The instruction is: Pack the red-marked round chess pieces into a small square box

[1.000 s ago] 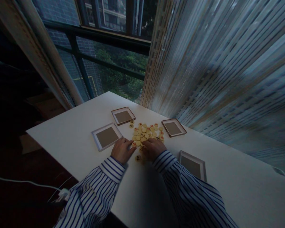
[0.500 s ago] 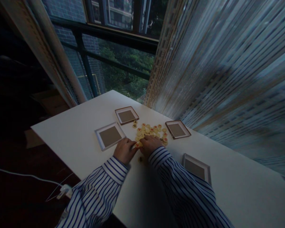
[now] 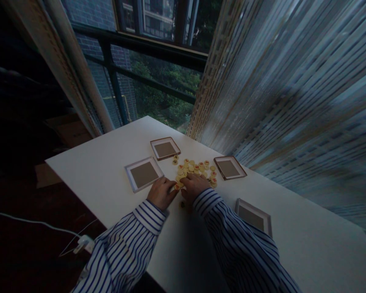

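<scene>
Right side: pale striped curtain [image 3: 280, 89], hanging at a slant. Second curtain [image 3: 71, 77], upper left, gathered. Dark railing [image 3: 140, 45] crosses upper centre; green foliage [image 3: 164, 95] beyond. Brick wall [image 3: 93, 16] near top left. Cardboard box [image 3: 75, 133] at left, dim. Lower left: white cable [image 3: 33, 219], ending in white plug [image 3: 86, 242].

The only view looks from the person's head, facing forward and down across the counter [image 3: 299, 240], wide enough to take in the railing [image 3: 158, 49] toward 11 o'clock and the curtain [image 3: 277, 85] toward 2. It sits near, with striped sleeves [image 3: 122, 244] entering at 7 and 5 o'clock and round pieces [image 3: 191, 168] just below centre, toward 6.
</scene>
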`<state>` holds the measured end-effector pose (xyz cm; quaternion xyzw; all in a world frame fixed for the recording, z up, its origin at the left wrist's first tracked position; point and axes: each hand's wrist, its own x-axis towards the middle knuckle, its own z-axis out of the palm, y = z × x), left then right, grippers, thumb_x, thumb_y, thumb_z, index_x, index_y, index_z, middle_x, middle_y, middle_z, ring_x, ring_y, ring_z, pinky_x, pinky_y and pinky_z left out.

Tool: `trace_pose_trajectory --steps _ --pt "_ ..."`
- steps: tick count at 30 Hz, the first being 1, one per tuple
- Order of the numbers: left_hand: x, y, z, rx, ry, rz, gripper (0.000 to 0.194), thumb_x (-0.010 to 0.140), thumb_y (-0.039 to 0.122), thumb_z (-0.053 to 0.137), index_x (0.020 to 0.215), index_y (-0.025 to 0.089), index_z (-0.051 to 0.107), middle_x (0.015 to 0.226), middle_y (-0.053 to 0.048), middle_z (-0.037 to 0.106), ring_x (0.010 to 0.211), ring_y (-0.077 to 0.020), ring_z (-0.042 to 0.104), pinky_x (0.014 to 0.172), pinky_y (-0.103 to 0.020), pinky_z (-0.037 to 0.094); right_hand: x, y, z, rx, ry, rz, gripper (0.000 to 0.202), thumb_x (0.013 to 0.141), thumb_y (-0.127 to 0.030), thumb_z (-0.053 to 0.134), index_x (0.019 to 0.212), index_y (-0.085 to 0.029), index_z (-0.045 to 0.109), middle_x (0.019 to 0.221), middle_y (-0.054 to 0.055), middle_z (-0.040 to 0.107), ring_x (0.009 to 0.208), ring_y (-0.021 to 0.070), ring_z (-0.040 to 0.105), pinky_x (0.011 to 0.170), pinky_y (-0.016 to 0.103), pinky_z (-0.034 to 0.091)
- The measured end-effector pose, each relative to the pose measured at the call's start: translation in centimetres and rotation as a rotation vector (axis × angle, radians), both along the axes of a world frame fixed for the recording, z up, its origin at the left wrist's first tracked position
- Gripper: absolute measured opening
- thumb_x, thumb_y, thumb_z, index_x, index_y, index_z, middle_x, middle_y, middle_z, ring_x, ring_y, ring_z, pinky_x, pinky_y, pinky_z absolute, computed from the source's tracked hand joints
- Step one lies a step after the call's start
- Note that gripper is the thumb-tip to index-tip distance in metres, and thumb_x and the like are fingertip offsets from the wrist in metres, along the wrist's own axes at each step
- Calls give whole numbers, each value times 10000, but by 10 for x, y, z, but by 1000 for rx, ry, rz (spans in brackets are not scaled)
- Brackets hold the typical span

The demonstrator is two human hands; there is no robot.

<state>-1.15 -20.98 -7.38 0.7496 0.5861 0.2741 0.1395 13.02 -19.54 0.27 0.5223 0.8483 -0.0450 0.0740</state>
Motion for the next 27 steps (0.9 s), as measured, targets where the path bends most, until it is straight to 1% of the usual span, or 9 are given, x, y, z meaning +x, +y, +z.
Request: trace_pose_trajectory --steps 6,11,16,19,22,24,27 --pt "0 0 2 -16 10 -3 234 778 282 575 948 166 687 795 -73 597 781 -199 558 739 -329 449 -4 4 -1 -21 -32 37 337 792 -273 478 1108 -233 585 1079 110 597 1020 261 538 828 420 381" --pt "1 -1 6 -43 -2 1 236 770 274 580 938 150 690 811 -87 607 796 -207 560 743 -333 451 -7 4 -1 6 -30 37 295 816 -220 429 1057 -198 599 1063 111 604 1011 255 544 820 409 386" --pt "-1 -1 4 -32 -44 8 251 757 296 583 932 147 685 811 -83 618 797 -206 573 752 -337 463 -4 4 -1 -7 38 13 296 776 -216 501 1065 -187 561 1066 91 604 1006 228 541 827 367 386" --pt "-5 -2 1 4 -79 16 244 762 313 575 924 160 676 838 -77 635 813 -202 586 773 -342 470 1 5 -2 -22 116 25 327 761 -227 530 1085 -193 547 1073 80 605 997 217 545 830 346 388" --pt "-11 -5 -1 35 -107 48 230 767 314 572 913 165 669 870 -79 649 837 -206 596 786 -352 477 5 6 -4 -32 157 76 363 766 -240 529 1127 -212 538 1088 72 608 1000 218 548 835 348 386" --pt "-16 -8 -2 52 -129 63 225 769 321 570 910 174 666 875 -73 655 838 -203 602 777 -348 485 7 6 -6 -43 160 107 350 775 -251 522 1121 -211 550 1081 76 618 1003 224 548 842 359 381" --pt "-23 -11 -3 86 -164 81 237 768 335 568 912 173 665 868 -73 657 825 -194 608 751 -330 500 7 5 -10 -52 146 83 328 784 -261 513 1100 -191 565 1039 90 639 970 222 567 839 362 382"
